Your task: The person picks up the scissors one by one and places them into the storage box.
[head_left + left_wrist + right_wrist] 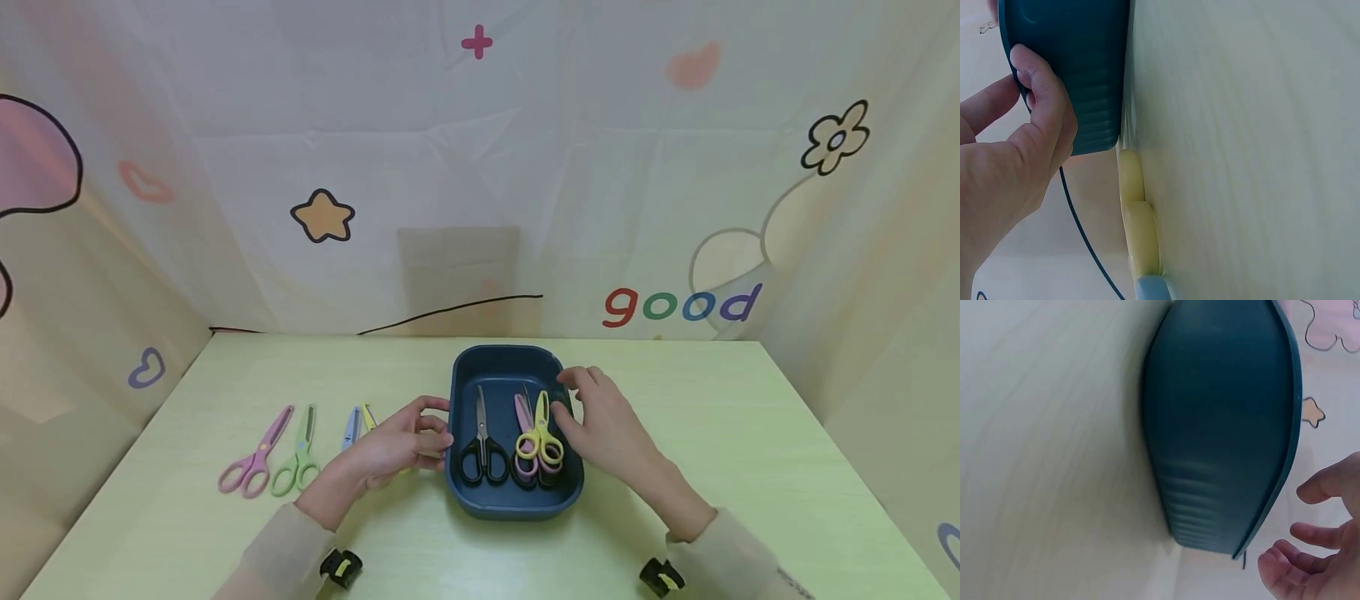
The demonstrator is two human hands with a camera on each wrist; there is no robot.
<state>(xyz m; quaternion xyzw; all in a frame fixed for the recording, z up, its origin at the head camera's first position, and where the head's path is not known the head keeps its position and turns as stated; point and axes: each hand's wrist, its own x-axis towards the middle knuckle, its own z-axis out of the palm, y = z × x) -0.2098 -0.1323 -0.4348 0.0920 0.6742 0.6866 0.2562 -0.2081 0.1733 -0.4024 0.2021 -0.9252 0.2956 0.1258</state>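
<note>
A dark blue tray stands in the middle of the table. My left hand is at its left side, with fingertips and thumb against the outer wall and rim in the left wrist view. On the other side my right hand is held with fingers spread and loosely bent, thumb near the right rim; the right wrist view shows nothing in it. Black-handled scissors lie at the left inside the tray. Yellow scissors lie over pink scissors at the right, with another black-handled pair partly hidden beneath.
Left on the table lie pink scissors and green scissors. Blue scissors and another yellow pair are partly hidden behind my left hand. A printed curtain encloses the table's back and sides.
</note>
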